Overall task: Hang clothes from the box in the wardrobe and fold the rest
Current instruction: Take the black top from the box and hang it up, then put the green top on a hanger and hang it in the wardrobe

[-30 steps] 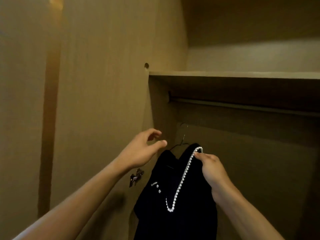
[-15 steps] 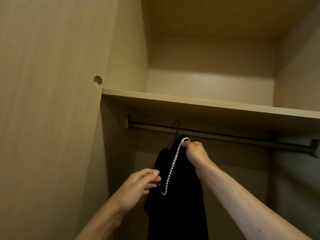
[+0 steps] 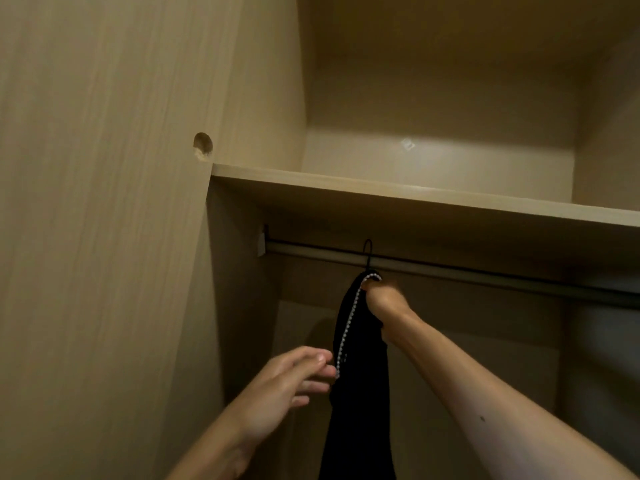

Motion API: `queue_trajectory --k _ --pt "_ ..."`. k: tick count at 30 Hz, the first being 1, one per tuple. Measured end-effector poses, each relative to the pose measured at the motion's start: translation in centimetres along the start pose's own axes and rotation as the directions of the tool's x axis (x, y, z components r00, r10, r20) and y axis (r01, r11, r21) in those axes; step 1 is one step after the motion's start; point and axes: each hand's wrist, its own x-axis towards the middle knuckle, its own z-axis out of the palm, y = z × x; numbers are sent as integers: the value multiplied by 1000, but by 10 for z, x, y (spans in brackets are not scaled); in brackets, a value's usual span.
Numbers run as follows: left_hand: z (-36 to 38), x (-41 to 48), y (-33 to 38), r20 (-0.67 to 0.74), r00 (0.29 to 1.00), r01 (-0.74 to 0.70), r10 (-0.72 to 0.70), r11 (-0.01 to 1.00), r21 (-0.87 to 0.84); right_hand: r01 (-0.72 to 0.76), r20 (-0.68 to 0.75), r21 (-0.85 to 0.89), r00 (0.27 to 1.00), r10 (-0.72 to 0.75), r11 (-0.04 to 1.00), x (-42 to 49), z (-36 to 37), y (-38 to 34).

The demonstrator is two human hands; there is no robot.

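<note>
Head view: black garment (image 3: 362, 393) up at the rail (image 3: 485, 273).
Your right hand (image 3: 382, 299) grips its neck under the hanger hook (image 3: 367, 251); your left hand (image 3: 287, 386) is slack beside the bead trim (image 3: 346, 327). It's likely soft and light (beads may snag), so take it by the hanger.

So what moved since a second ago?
The right hand lifted the dress, so the hook now reaches the rail. The left hand dropped from beside the hook to lower down by the dress, fingers open. Unchanged: the right hand grips the top of the dress, and nothing was let go.
</note>
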Motion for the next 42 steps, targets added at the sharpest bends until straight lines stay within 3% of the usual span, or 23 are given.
queue_trajectory --k 15,19,26,33,39,42 --pt "40 -72 25 -129 989 -55 66 995 89 112 43 -263 994 -104 958 -51 -22 35" --pt "66 -113 38 -189 978 -64 88 990 129 156 69 -197 987 -145 968 -91 -40 41" --pt "123 -216 59 -405 904 -61 134 981 186 260 251 48 931 -264 964 -212 -61 46" --pt "161 -354 65 -636 750 -76 183 979 191 262 480 320 783 -395 910 -364 -73 61" --pt "169 -483 58 -795 566 11 219 962 273 208 688 431 554 -469 878 -491 -33 79" --pt "156 -548 57 -886 421 65 196 967 245 92 766 494 426 -482 865 -546 -3 83"
